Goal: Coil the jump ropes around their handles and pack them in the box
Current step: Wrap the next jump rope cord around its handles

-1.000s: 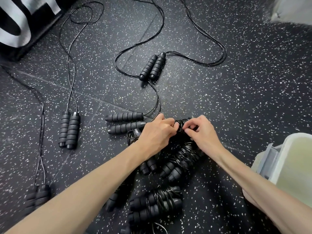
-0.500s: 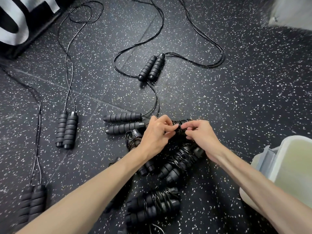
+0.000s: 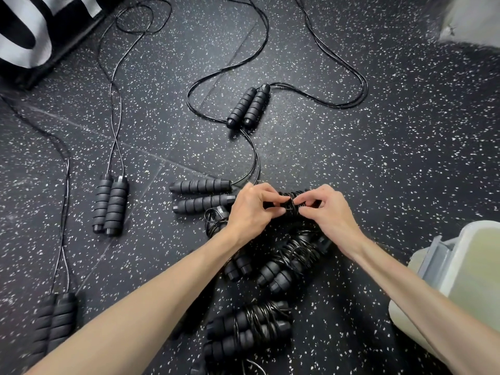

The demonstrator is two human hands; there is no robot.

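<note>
Hands meet at centre frame over a coiled jump rope bundle. Left hand has fingers curled, thumb and fingertips pinching the cord wraps on the bundle's left side. Right hand mirrors it, fingers curled, pinching the wraps from the right. Grip on both sides: narrow, holding that same bundle. Bundle looks raised slightly above the pile below it; can't tell if it touches.

Pile under the hands, on the speckled black rubber floor:
- second coiled bundle, cord wound round paired handles, lying diagonal just below the right wrist
- third coiled bundle nearer the camera, between the forearms
- another handle pair partly hidden under the left forearm
- loose cord loops by the left wrist

Still uncoiled:
- two foam handles lying parallel, just left of the left hand, cord running up from them
- handle pair further up, cord looping wide to the right and left
- handle pair to the left, cord trailing up toward the top of frame
- handle pair at lower left edge, blurred, cord running up

Box: pale translucent plastic box at right edge, just beside the right forearm, well apart from the uncoiled ropes. Inside of it not readable from here.

Black panel with white lettering in top-left corner. Pale blurred object top right, can't tell what it is.
</note>
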